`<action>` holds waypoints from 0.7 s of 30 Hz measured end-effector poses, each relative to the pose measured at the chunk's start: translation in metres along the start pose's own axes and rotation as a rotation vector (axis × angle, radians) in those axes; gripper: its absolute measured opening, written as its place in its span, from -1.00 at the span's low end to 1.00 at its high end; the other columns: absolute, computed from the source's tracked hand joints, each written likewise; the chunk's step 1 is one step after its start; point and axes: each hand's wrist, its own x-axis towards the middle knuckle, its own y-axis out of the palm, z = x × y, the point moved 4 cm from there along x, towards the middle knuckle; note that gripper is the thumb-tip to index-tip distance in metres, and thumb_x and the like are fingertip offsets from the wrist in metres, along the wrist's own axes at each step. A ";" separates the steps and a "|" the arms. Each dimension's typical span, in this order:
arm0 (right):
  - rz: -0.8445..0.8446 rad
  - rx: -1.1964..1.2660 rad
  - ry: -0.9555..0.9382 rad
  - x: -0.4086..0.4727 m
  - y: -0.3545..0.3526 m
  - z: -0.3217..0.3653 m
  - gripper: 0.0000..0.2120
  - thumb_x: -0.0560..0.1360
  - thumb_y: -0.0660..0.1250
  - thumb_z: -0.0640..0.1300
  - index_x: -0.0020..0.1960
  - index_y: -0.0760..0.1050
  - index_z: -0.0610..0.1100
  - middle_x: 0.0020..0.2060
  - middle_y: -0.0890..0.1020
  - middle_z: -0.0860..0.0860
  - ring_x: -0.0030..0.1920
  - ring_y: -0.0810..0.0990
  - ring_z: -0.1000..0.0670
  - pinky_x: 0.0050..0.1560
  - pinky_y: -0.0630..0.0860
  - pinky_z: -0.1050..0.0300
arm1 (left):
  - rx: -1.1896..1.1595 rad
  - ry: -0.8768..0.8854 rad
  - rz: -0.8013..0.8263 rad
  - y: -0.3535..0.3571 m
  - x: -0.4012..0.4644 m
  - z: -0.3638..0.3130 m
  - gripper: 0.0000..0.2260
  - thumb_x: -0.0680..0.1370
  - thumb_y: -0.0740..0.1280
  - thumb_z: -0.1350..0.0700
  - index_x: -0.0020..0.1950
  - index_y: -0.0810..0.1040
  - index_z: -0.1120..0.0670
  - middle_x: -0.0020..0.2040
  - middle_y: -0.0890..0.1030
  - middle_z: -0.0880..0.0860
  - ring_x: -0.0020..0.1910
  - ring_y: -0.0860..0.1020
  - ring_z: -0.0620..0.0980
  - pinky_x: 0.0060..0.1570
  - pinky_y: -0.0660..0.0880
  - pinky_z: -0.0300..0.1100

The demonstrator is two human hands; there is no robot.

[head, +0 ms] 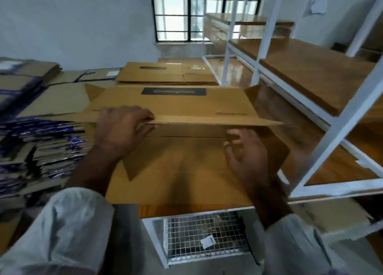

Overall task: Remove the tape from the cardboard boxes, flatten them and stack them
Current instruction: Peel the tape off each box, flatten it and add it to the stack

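One cardboard box [186, 142] lies partly collapsed on the worktop [165, 209]; left hand [122, 129] grips its raised flap edge, right hand [246, 156] open inside. Judged light, stiff, creasing along folds; hold edges.

The box [182, 106] gripped at its near edge is tan brown, with a black label [173, 91] bearing gold lettering beyond the grip. Left of the grip, grey-brown flattened cardboard [41, 142] is streaked with blue-and-white tape. To the right, a white-framed rack [339, 127] carries orange-brown wood-grain shelves. Below the grip, silver square-grid mesh [199, 237] is noted. Sleeves [68, 233] are pale grey.
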 end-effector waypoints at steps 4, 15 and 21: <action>-0.052 -0.016 -0.416 0.000 0.007 0.092 -0.66 0.53 0.40 -0.13 0.30 0.58 -0.09 0.26 0.58 -0.09 0.26 0.54 -0.09 0.20 0.48 0.05 | 0.006 -0.118 0.004 0.010 -0.013 -0.006 -0.71 0.56 0.32 -0.09 0.23 0.61 -0.06 0.16 0.66 -0.02 0.18 0.56 0.11 0.25 0.31 0.16; 0.352 -0.321 -0.342 0.046 0.043 0.130 -0.76 0.61 0.34 -0.05 0.27 0.57 0.04 0.10 0.66 0.01 0.10 0.60 -0.09 0.14 0.49 -0.08 | -0.043 -0.785 -0.515 0.028 -0.105 0.023 -0.65 0.53 0.43 -0.22 -0.11 0.42 0.01 -0.15 0.46 -0.03 -0.15 0.44 0.01 -0.06 0.48 0.04; 0.381 -0.375 -0.203 0.050 0.048 0.136 -0.74 0.59 0.33 0.01 0.27 0.54 0.04 0.11 0.65 0.02 0.12 0.57 -0.08 0.15 0.46 -0.09 | -0.302 -1.106 -0.171 0.074 -0.099 0.069 -0.27 0.48 0.39 -0.35 0.39 0.34 0.15 0.31 0.42 0.18 0.25 0.48 0.18 0.09 0.55 0.08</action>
